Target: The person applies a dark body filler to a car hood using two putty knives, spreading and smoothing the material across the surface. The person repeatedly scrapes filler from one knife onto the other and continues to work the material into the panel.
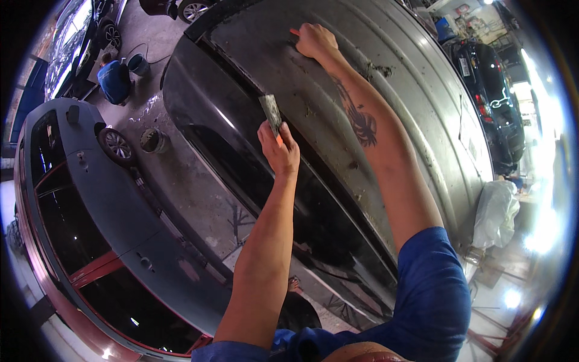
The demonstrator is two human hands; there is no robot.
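Scraper with flat, smeared grey blade and orange handle (271, 113) sits clasped in the left hand (278, 155), closed around it above the long left edge of the dark grey, ribbed metal vehicle roof (416, 78). Farther along, inward from that edge, the right hand (316, 41) is curled around a narrow orange object (294, 32), mostly hidden; whether it touches the roof, I cannot tell.

Harsh white glare at right, soft sheen across vehicle roof (416, 102), fisheye-bent edges.

two hands (280, 151) (318, 41); one scraper blade (271, 112); two buckets (142, 70) (161, 143); one coworker (114, 81); at least five cars (126, 199) (313, 102) (75, 33) (160, 6) (494, 105)
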